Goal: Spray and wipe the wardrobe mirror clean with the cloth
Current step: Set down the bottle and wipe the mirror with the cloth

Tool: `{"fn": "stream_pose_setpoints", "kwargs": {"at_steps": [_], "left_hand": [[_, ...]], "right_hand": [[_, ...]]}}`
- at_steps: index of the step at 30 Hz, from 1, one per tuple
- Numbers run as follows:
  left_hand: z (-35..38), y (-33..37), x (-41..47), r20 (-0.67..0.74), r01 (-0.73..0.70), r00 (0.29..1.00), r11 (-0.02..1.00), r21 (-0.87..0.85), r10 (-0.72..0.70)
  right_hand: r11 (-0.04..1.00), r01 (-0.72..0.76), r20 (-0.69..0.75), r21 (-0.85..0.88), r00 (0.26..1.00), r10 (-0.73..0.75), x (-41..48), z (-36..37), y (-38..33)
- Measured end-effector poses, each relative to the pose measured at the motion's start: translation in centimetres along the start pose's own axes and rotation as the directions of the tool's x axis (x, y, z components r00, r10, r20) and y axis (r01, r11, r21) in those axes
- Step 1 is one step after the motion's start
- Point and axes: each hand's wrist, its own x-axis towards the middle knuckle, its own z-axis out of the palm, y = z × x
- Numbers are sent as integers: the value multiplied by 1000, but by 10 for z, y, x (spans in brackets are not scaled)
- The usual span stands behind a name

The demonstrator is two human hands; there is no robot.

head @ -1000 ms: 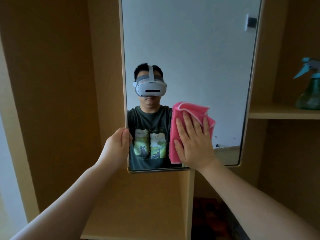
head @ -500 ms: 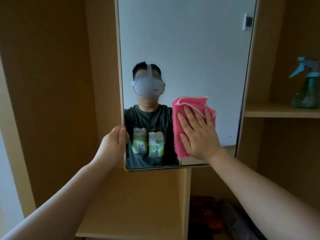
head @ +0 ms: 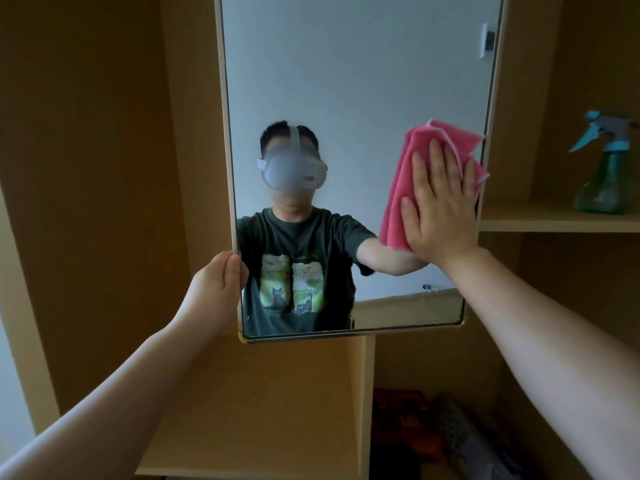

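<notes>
My right hand (head: 440, 202) lies flat, fingers straight and slightly spread, pressing the cloth (head: 398, 192) on the mirror (head: 346, 81) close to its right edge; most of the tall glass lies leftward and above; my left hand (head: 214, 292) grips the left edge, thumb curled round it.

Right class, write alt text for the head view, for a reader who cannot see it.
A person's right hand presses a pink cloth flat on the mirror near its right edge, while the left hand grips the left edge. A spray bottle stands on a shelf to the right.
</notes>
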Motion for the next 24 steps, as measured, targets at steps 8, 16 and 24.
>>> {"fn": "stream_pose_setpoints", "kwargs": {"at_steps": [8, 16, 24], "left_hand": [[1, -3, 1, 5, 13, 1000, 1000, -17, -13], [-2, -1, 1, 36, 43, 998, 999, -4, -43], [-5, 1, 1, 56, 47, 997, 999, -8, -47]], "right_hand": [[999, -26, 36, 23, 999, 25, -37, 12, 2], [999, 6, 106, 38, 994, -10, -121, 36, 4], [997, -39, 51, 68, 998, 36, -126, 39, -5]]}}
